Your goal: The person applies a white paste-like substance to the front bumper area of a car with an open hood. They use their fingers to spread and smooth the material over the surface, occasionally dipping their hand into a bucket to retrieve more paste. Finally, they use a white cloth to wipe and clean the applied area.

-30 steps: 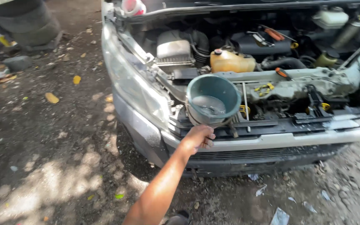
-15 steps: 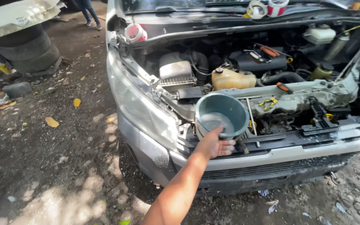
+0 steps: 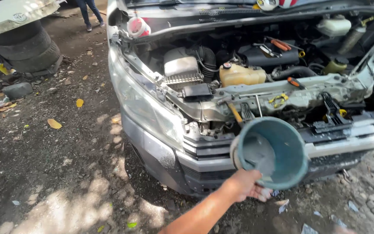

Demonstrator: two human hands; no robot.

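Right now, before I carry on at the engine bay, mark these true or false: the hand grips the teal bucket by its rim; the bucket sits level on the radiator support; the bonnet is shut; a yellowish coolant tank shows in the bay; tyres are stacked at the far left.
1. One hand grips the teal bucket by its lower rim. True.
2. The bucket sits level on the radiator support. False: it is tipped, its opening facing the camera, in front of the bumper.
3. The bonnet is shut. False: the engine bay is open to view.
4. A yellowish coolant tank shows in the bay. True.
5. Tyres are stacked at the far left. True.
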